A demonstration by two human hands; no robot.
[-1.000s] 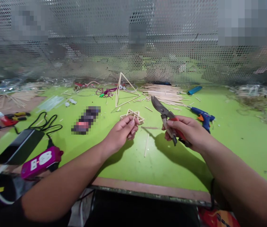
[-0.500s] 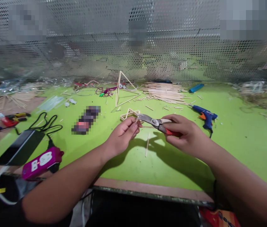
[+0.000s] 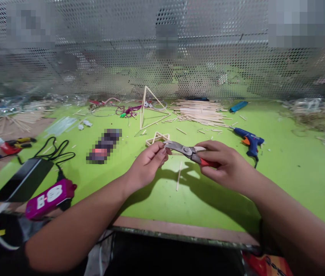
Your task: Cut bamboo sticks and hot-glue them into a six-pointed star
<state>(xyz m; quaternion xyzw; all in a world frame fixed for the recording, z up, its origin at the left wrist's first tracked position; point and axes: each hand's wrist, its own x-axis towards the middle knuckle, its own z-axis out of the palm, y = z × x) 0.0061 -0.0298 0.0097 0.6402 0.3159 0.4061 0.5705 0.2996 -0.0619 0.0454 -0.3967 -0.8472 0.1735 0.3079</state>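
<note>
My right hand (image 3: 222, 163) grips red-handled metal snips (image 3: 184, 149), blades pointing left toward my left hand. My left hand (image 3: 148, 163) is pinched on a short thin wooden stick (image 3: 165, 146) at the blade tips; the stick is mostly hidden by fingers. Just behind the hands a small flat frame of sticks (image 3: 157, 137) lies on the green table (image 3: 197, 199). A loose stick (image 3: 178, 176) lies below the snips. A stick pyramid (image 3: 150, 107) stands farther back.
A pile of sticks (image 3: 201, 112), a blue glue gun (image 3: 248, 141) and a blue lighter (image 3: 238, 106) lie at the back right. Left are a pink power strip (image 3: 50, 197), a black adapter (image 3: 20, 184) with cables and other tools (image 3: 15, 143). A perforated metal screen (image 3: 162, 57) closes the back.
My right hand swung the snips from upright down to point left, bringing the blades to the stick in my left hand. The left hand barely moved.
</note>
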